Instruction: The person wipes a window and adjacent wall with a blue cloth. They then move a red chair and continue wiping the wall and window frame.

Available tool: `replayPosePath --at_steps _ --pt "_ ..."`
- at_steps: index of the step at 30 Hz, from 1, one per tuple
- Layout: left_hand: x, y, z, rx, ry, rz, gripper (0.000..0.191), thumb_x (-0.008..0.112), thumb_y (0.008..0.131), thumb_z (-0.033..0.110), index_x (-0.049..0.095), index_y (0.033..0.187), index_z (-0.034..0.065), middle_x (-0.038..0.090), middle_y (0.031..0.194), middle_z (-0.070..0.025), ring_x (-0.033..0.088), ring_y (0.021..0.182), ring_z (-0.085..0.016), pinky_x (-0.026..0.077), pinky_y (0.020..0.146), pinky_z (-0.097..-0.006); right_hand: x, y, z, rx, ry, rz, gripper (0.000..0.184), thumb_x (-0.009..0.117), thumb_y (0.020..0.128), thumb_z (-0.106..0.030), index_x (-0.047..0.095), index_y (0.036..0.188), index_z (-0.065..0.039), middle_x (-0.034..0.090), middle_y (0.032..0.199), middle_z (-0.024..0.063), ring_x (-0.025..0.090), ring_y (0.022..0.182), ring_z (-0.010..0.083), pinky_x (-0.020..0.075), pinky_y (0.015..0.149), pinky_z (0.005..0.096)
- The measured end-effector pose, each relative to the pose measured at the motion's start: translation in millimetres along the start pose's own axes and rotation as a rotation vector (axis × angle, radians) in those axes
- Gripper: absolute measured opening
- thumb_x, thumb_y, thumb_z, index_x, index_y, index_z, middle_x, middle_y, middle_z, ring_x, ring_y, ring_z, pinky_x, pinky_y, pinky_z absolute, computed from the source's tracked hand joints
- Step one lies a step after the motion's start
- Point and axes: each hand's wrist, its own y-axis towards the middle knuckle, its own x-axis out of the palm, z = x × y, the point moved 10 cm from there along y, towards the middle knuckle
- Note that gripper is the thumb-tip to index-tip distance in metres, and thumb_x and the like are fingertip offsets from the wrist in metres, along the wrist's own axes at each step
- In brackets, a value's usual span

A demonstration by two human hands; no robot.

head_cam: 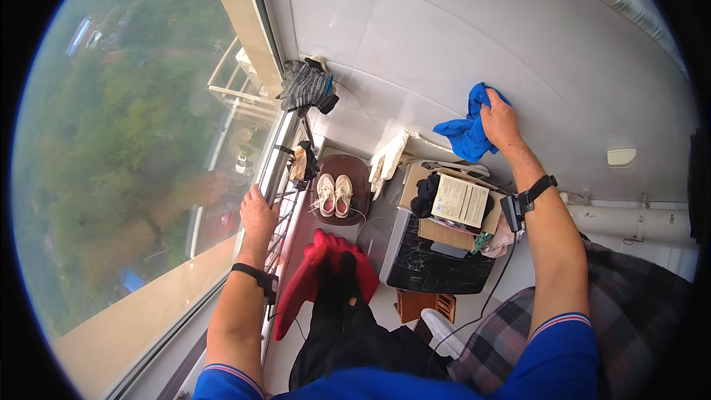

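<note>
My right hand (498, 119) grips a bunched blue cloth (467, 128) against the white tiled wall (444, 44). Part of the cloth hangs loose to the left of the fingers. On the left, my left hand (259, 212) rests on the window frame (265, 175), fingers spread, holding nothing. Just beyond it, a black and tan item (303, 164) hangs by the frame. A grey knitted glove (305, 86) with dark fingertips lies in the corner where window and wall meet.
White sneakers (334, 196) sit on a brown stool seat (341, 164). A white glove (387, 158) hangs by the wall. Cardboard and papers (460, 200) top a black-and-silver appliance (439, 266). Red fabric (297, 294) lies near my legs; plaid cloth (627, 311) and a pipe (611, 221) are right.
</note>
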Motion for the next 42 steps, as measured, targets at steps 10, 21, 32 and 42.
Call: replayPosePath --at_steps 10,21,32,42 --pt "-9 10 16 0.07 -0.086 0.089 0.063 0.083 0.085 0.028 0.056 0.138 0.004 0.073 0.121 -0.023 0.069 0.114 -0.044 0.055 0.098 -0.0533 102 31 -102 -0.142 0.159 -0.029 0.044 0.061 0.101 -0.019 0.061 0.143 -0.007 0.073 0.12 0.0304 0.068 0.113 0.0521 0.0556 0.099 0.0566" --pt "-10 13 18 0.052 -0.075 0.072 0.064 0.084 0.085 0.026 0.057 0.138 0.0031 0.073 0.124 -0.0237 0.069 0.116 -0.043 0.056 0.099 -0.0507 190 61 -214 -0.26 0.231 -0.119 0.043 0.058 0.097 -0.01 0.063 0.139 -0.004 0.074 0.118 0.0292 0.069 0.112 0.0493 0.0561 0.099 0.0567" --pt "-9 12 18 0.044 -0.059 0.075 0.061 0.08 0.087 0.028 0.057 0.139 0.0046 0.073 0.123 -0.0227 0.07 0.115 -0.043 0.057 0.097 -0.0517 168 36 -116 -0.306 0.105 -0.125 0.044 0.055 0.097 -0.005 0.065 0.139 -0.012 0.074 0.12 0.0238 0.069 0.113 0.0461 0.0567 0.097 0.0548" --pt "-2 14 12 0.002 -0.018 0.074 0.058 0.078 0.09 0.033 0.057 0.139 0.0099 0.075 0.119 -0.0206 0.072 0.11 -0.043 0.057 0.094 -0.0528 103 -7 63 -0.039 -0.084 -0.19 0.043 0.057 0.095 -0.005 0.069 0.135 -0.011 0.074 0.119 0.0273 0.068 0.113 0.0467 0.0551 0.099 0.054"
